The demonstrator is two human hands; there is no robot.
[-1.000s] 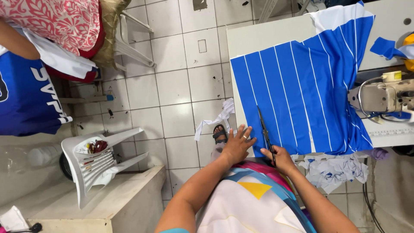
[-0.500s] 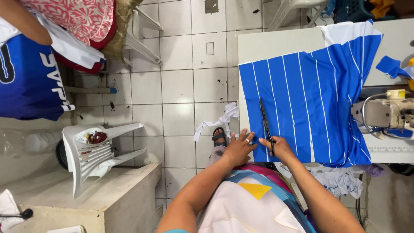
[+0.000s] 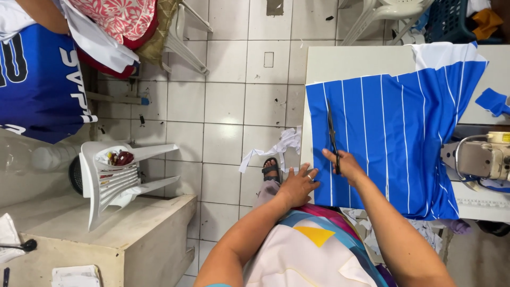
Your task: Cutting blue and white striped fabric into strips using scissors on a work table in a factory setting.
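Two hands at work on a blue fabric with white stripes [image 3: 393,133], spread flat on a white table [image 3: 350,61]. Right hand [image 3: 348,165] closed around handles of dark scissors [image 3: 332,133], blades lying on the fabric near its left edge. Left hand [image 3: 297,186] open, fingers spread, pressing the fabric's near corner at the table edge. Sewing machine [image 3: 478,159] sits beside the cloth. White plastic chair [image 3: 114,175] well apart on tiled floor [image 3: 228,106].

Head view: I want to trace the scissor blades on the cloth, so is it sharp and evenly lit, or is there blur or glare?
Head view: even, soft light, no glare; the scissors stand sharp and dark on the blue striped fabric; both the right hand and left hand are crisp, unblurred.
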